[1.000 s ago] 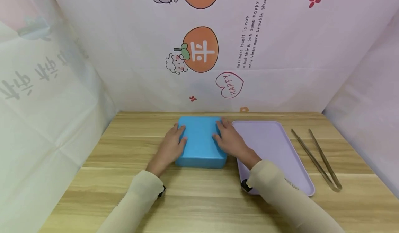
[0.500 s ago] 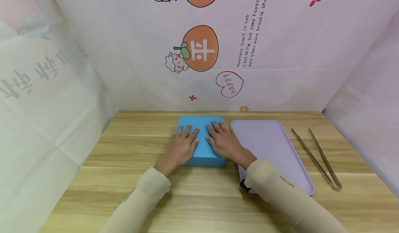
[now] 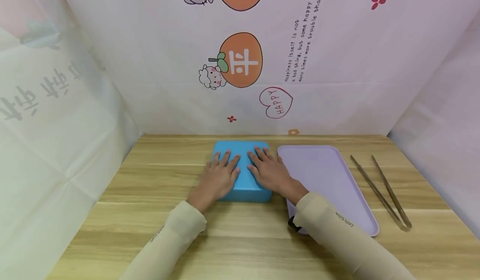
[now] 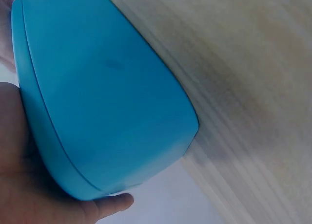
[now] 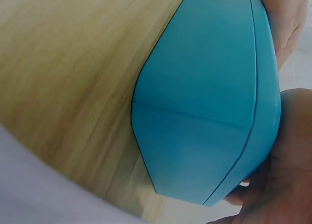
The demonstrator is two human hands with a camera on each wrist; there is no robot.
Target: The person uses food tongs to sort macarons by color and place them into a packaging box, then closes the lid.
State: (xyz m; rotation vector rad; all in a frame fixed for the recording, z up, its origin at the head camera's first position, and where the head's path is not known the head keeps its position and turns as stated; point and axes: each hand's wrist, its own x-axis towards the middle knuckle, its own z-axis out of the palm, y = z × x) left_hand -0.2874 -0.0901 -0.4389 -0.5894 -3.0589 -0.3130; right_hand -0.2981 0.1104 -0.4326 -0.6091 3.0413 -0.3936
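A blue lidded box (image 3: pixel 244 182) sits on the wooden table, a thin seam between lid and body showing in both wrist views. My left hand (image 3: pixel 217 179) lies spread over the left part of the lid, fingers pointing away from me. Over the right part rests my right hand (image 3: pixel 271 172), its fingers also spread and fairly straight. In the left wrist view one finger of the left hand (image 4: pixel 39 199) reaches past the box's edge. The right hand (image 5: pixel 287 170) shows against the lid in the right wrist view. What the box contains is hidden.
A lilac tray (image 3: pixel 326 171) lies just right of the box, partly under the right forearm. Beyond it are long metal tongs (image 3: pixel 390 194), their ends spread apart. A printed cloth (image 3: pixel 337 105) hangs behind the table's far edge.
Both hands have shifted from the box's left and right sides onto the top of its lid, closer together. During the last half second they have stayed there. The box has not visibly moved.
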